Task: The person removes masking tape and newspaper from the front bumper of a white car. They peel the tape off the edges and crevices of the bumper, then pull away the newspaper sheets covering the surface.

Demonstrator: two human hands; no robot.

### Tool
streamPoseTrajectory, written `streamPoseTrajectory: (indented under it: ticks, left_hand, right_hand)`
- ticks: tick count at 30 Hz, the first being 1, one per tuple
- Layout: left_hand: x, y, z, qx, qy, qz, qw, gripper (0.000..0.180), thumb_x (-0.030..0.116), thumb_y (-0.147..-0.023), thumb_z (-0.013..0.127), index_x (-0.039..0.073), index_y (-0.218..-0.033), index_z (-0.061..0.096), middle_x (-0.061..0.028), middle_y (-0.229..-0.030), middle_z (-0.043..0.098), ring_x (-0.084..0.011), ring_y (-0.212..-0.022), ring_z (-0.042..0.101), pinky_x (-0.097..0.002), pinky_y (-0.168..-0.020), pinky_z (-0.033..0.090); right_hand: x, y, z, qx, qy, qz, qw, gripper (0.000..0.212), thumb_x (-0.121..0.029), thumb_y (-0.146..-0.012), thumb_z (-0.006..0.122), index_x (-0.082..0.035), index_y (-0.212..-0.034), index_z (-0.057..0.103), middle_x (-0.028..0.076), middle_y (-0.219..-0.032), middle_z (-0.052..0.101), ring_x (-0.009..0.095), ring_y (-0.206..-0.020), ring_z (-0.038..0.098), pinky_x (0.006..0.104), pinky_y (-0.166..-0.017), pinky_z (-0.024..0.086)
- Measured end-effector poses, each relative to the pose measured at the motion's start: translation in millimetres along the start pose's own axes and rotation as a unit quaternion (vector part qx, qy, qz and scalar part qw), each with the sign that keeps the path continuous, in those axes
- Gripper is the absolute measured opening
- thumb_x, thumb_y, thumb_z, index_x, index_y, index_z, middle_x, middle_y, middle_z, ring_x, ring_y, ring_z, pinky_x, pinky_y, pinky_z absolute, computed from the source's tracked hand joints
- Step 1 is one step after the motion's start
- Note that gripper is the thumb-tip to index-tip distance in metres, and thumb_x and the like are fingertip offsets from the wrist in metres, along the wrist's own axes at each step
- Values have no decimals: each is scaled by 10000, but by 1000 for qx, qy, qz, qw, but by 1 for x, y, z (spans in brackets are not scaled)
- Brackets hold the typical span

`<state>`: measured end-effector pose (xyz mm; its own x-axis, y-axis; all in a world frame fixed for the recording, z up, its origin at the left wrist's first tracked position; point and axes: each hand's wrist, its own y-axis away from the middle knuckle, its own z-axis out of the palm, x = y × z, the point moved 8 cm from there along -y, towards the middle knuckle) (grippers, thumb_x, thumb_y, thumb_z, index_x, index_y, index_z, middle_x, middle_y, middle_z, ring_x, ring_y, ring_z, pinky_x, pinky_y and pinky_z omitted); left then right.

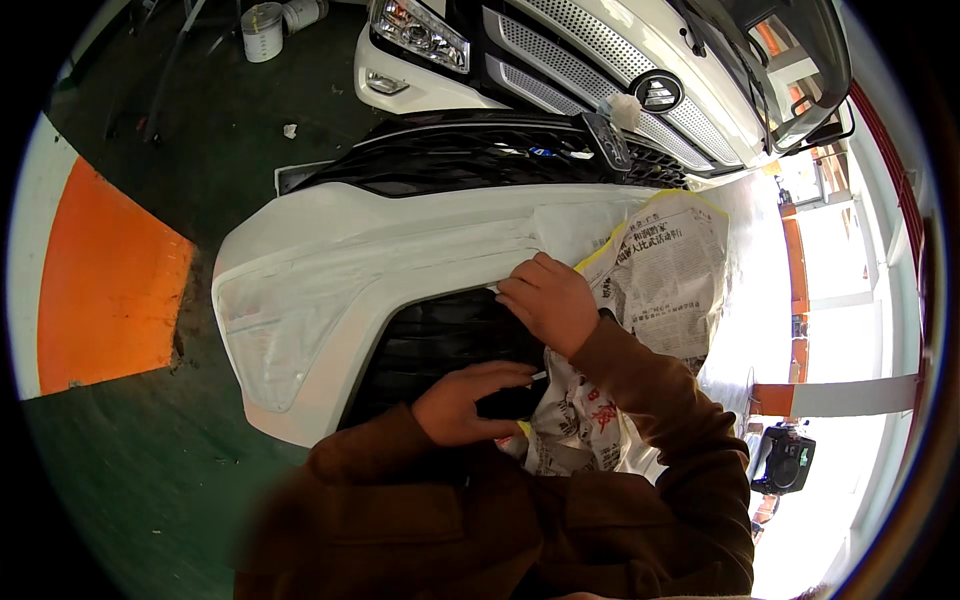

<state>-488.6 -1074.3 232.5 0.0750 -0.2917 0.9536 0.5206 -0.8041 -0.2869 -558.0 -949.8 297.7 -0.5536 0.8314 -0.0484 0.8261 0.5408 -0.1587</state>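
Observation:
A white-coated car bumper [300,235] stands in front of me, with pale sanded patches and a dark lower opening. Sheets of newspaper [670,285] edged with yellow tape [603,258] cover its right part. My right hand [553,305] is closed at the upper edge of the opening, fingertips pressed against the bumper; what they pinch is hidden. Below and to its left, my left hand [465,405] is curled at the crumpled edge of the lower newspaper, thumb beside a bit of yellow tape. A small white piece shows at its fingertips.
A black grille [450,155] adjoins the bumper's far side. Beyond it stands a white vehicle [430,75]. White buckets [263,32] are on the dark green floor at the far left, and an orange-and-white painted block [110,280] is nearer.

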Motion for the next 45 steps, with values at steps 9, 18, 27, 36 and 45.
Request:
streamPoseTrajectory:
  ticks: [9,18,27,36,45]
  left_hand:
    - [9,10,-27,-86,51,-33,994,662,111,-837,905,41,-1442,646,-142,-1560,605,-324,-1417,601,-429,-1172,505]
    - [5,13,-25,-71,60,-51,994,685,83,-821,911,43,-1454,652,-152,-1551,616,-324,-1413,604,-431,-1186,494]
    - [7,11,-24,-62,42,-43,996,676,93,-826,912,37,-1443,642,-146,-1543,612,-319,-1404,608,-422,-1168,513]
    - [23,6,-21,-135,-10,-1,991,753,156,-858,911,48,-1526,581,-157,-1630,530,-346,-1434,563,-452,-1211,449]
    - [-13,-48,-23,129,157,-135,970,585,107,-1056,713,-14,-1571,462,-156,-1529,558,-260,-1393,584,-391,-1166,482]
  right_hand:
    - [1,-4,6,55,-12,26,998,172,-60,-780,815,-80,-895,688,59,-903,596,273,-910,641,379,-729,585]
    - [3,-2,5,93,-42,55,993,201,2,-720,798,-75,-829,647,66,-843,579,295,-809,622,392,-651,556]
    - [5,1,-4,100,-67,45,992,211,1,-692,789,-77,-825,646,67,-848,581,302,-817,619,394,-660,552]
    - [-3,49,-41,56,-86,65,993,216,-21,-726,817,-72,-909,713,54,-993,677,293,-953,633,451,-894,527]
    - [23,100,-72,92,-280,205,933,128,3,-939,724,-32,-1061,703,133,-1229,746,316,-1166,694,419,-1007,557]
